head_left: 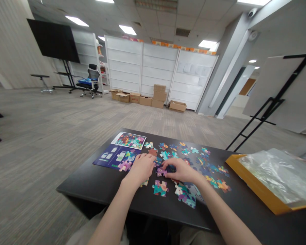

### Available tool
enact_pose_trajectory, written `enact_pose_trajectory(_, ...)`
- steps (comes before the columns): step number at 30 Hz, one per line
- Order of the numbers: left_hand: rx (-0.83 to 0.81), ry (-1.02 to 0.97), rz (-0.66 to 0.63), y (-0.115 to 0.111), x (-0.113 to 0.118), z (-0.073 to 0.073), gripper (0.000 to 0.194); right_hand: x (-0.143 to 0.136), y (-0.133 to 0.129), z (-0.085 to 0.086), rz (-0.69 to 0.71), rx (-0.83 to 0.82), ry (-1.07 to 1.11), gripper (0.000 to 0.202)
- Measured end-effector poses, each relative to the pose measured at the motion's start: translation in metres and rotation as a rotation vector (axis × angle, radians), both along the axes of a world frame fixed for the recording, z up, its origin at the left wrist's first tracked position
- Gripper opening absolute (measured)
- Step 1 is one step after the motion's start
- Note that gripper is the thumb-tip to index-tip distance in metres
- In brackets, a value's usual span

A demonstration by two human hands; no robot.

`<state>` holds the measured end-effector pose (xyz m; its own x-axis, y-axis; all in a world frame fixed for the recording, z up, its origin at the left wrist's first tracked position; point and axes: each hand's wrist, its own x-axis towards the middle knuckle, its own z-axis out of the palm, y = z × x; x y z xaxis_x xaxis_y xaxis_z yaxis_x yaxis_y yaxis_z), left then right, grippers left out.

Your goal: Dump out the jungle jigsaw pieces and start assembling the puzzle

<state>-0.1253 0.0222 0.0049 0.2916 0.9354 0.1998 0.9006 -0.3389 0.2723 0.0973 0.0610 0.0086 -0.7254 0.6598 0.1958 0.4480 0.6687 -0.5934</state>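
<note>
On black tabletop (102, 185): loose jigsaw pcs (165, 155) scattered mid-table & to the R, most lying flat; some overlap or abut, can't tell which are joined.
L hand (143, 165): palm down over pcs, fingers side by side, tips nr a blue pc (158, 161); undersides hidden, so can't tell if it grips anything.
R hand (180, 169): thumb & index curved toward each other, pinching purple pc (160, 171) w/ an eye-like spot; other fingers bent in behind, partly hidden.
Purple pc: btwn both hands, just R of L fingertips, at about the middle of the pcs.
Nr edge: teal-&-pink pc (160, 189) apart from the rest, closer to the person; purple-&-teal pcs (186, 197) lie to its R, nr the R wrist.
R of R hand: orange pcs (223, 185) & several dark-blue ones.
Leaflet (104, 161): navy, flat at table's L side, colorful picture (130, 140) up top; pink-purple pc (124, 165) lies at its lower R corner.
Yellow box (255, 187): far R of table, clear plastic (283, 173) crumpled in it.
Bkgd: white shelving (158, 64) w/ cardboard boxes (159, 95) at its foot; black screen (53, 41) on stand, office chair (89, 81) & stool (41, 77) to L; white board (272, 85) on black frame to R.
</note>
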Motion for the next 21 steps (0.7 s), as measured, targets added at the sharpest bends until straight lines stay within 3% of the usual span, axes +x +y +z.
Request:
enact_pose_trajectory(6,-0.085,-0.180,-0.203,-0.004,-0.007,-0.002,0.038,-0.009,-0.003,-0.002,-0.020,0.045,-0.027,0.017)
enact_pose_trajectory(13,-0.098,-0.120,-0.188,-0.003,-0.012,-0.001,0.029,0.006,0.005,0.001,-0.075,0.119,-0.157,0.036)
enact_pose_trajectory(21,-0.086,-0.116,-0.243,-0.007,-0.017,-0.002,0.019,0.023,0.016,0.005,-0.178,0.266,-0.111,0.017)
